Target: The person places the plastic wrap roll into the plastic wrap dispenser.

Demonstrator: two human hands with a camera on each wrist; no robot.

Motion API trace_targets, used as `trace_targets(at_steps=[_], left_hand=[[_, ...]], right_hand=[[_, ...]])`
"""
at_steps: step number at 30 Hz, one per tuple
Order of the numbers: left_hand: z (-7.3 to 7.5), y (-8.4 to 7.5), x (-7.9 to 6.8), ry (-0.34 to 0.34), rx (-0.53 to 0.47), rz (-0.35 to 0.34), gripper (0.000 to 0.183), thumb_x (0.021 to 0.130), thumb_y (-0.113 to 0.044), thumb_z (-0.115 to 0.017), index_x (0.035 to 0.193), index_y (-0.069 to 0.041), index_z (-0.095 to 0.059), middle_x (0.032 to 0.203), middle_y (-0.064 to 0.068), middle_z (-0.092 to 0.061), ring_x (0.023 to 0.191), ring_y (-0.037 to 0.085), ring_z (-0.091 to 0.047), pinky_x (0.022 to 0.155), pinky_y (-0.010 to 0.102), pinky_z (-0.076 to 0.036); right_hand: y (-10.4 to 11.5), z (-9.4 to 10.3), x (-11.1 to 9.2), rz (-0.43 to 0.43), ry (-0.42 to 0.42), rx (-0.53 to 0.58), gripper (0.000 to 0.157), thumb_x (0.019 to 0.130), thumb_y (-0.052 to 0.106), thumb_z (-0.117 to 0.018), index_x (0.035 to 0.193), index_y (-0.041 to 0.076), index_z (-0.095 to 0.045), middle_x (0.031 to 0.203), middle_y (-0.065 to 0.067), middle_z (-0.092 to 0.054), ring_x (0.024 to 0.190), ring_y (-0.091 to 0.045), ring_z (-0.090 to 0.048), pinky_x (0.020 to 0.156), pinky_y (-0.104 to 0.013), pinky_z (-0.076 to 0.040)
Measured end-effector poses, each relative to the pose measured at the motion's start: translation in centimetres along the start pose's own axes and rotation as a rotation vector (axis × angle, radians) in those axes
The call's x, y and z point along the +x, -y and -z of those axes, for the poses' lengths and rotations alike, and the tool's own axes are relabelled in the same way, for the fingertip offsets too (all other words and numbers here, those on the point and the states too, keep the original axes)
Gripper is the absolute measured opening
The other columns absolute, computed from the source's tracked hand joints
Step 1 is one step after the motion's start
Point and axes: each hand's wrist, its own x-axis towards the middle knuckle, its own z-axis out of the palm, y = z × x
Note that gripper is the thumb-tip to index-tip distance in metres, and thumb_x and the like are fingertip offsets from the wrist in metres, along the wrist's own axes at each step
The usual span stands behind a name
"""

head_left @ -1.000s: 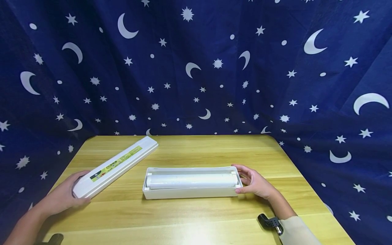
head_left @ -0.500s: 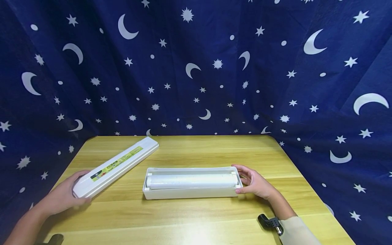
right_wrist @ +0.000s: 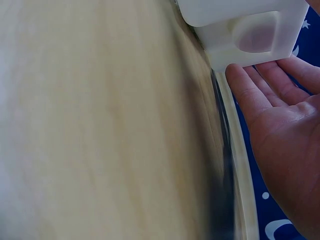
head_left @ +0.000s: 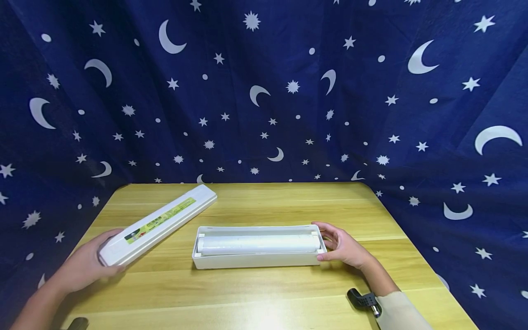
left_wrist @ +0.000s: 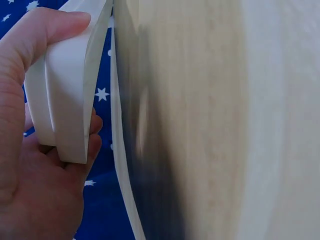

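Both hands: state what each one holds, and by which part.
The left hand grips the labelled white lid by its near end; the right hand holds the open white box by its right end.

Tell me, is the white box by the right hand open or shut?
Open: in the head view a white roll shows inside the box, and the left hand holds the lid apart from it.
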Motion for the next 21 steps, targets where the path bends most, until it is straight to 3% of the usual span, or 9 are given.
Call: trace_targets(at_steps=[8, 14, 21], left_hand=[[-0.3, -0.1, 0.1, -0.030, -0.014, -0.004, 0.096, 0.060, -0.020, -0.099, 0.142, -0.001, -0.053, 0.122, 0.012, -0.063, 0.093, -0.009, -0.050, 0.076, 0.007, -0.036], [-0.7, -0.3, 0.2, -0.031, -0.035, 0.003, 0.094, 0.061, -0.017, -0.098, 0.141, 0.000, -0.053, 0.121, 0.020, -0.065, 0.093, -0.009, -0.050, 0.076, 0.009, -0.037], [-0.8, -1.0, 0.3, -0.002, -0.045, 0.060, 0.094, 0.065, -0.019, -0.096, 0.146, -0.003, -0.050, 0.127, 0.023, -0.063, 0.094, -0.010, -0.047, 0.073, 0.014, -0.037]], right_hand=[[-0.1, 0.0, 0.0, -0.001, -0.004, -0.006, 0.093, 0.080, -0.009, -0.081, 0.155, -0.008, -0.026, 0.153, -0.036, -0.036, 0.128, -0.009, -0.061, 0.098, -0.031, -0.056], [0.1, -0.1, 0.0, -0.001, -0.004, -0.012, 0.095, 0.079, -0.008, -0.081, 0.155, -0.010, -0.024, 0.152, -0.037, -0.037, 0.127, -0.008, -0.061, 0.098, -0.030, -0.056], [0.2, -0.1, 0.0, -0.002, -0.002, -0.008, 0.097, 0.079, -0.008, -0.082, 0.155, -0.012, -0.022, 0.153, -0.038, -0.035, 0.127, -0.008, -0.061, 0.098, -0.030, -0.056]])
